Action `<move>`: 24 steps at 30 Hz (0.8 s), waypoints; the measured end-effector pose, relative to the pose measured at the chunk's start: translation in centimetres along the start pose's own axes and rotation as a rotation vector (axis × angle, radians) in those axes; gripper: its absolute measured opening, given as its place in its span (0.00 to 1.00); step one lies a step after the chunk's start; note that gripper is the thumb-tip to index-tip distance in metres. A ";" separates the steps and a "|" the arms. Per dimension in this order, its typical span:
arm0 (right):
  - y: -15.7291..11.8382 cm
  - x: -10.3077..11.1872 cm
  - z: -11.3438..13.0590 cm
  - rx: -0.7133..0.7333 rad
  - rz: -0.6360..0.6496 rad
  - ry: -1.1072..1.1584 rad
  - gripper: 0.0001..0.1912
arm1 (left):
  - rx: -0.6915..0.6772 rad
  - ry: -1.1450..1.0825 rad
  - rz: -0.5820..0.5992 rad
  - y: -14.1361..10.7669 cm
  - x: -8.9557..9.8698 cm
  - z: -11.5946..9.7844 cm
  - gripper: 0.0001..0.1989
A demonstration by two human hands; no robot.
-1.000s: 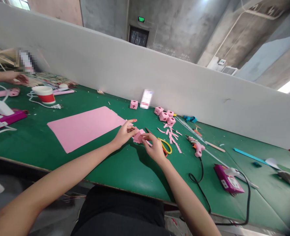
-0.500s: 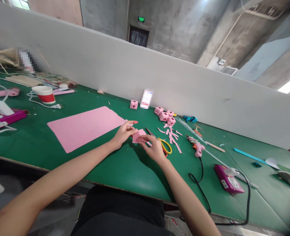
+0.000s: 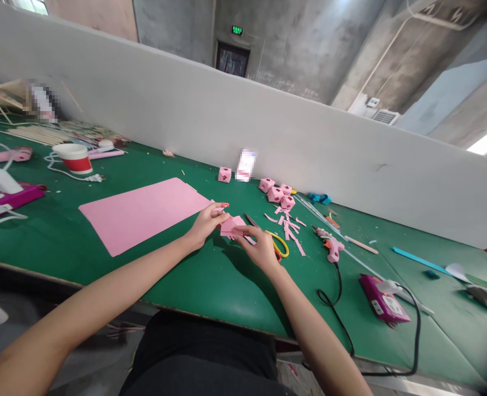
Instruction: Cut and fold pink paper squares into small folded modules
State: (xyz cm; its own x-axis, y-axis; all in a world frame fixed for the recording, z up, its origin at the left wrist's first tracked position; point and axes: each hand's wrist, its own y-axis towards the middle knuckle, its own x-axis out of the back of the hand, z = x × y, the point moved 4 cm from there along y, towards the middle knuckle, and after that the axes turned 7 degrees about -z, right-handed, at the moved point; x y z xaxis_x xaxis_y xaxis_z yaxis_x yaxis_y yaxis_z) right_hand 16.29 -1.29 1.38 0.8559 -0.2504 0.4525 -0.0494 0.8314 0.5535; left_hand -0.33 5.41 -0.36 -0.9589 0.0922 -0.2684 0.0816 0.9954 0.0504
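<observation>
Between my two hands is a small piece of folded pink paper (image 3: 230,224), held just above the green table. My left hand (image 3: 207,223) pinches its left side. On its right edge, my right hand (image 3: 258,246) grips with thumb and fingertips. A pair of scissors (image 3: 278,245) with yellow and red handles lies partly behind my right hand. Left of my left hand a large pink sheet (image 3: 144,214) lies flat. Thin pink paper strips (image 3: 289,228) are scattered to the right, near several folded pink paper cubes (image 3: 275,194).
A pink glue gun (image 3: 330,243) with a black cord lies right of the strips, near a purple power strip (image 3: 383,298). A paper cup (image 3: 73,158) stands at the left by a white cable. Behind runs a grey partition (image 3: 177,104).
The pink paper between my hands has been folded or tilted, so its outline differs now. My hands have shifted only slightly.
</observation>
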 end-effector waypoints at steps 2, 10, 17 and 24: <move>0.0 0.1 0.2 0.004 -0.013 -0.013 0.10 | 0.021 0.011 -0.003 0.0 0.1 -0.1 0.24; 0.1 0.4 0.1 0.009 -0.051 -0.028 0.09 | 0.033 0.056 -0.012 0.0 0.2 -0.5 0.21; 0.1 0.1 0.0 -0.003 -0.051 0.014 0.09 | 0.020 0.086 -0.012 0.1 0.1 -0.2 0.23; 0.3 0.7 -0.8 -0.125 -0.150 0.021 0.10 | -0.435 0.347 -0.017 -0.5 0.1 -1.4 0.23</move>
State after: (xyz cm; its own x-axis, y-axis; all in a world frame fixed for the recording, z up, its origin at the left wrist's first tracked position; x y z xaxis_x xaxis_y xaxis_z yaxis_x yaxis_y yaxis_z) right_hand 17.30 -0.83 1.28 0.8593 -0.3673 0.3559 0.1432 0.8409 0.5219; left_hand -0.84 4.92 0.99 -0.9984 -0.0110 0.0560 0.0161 0.8873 0.4609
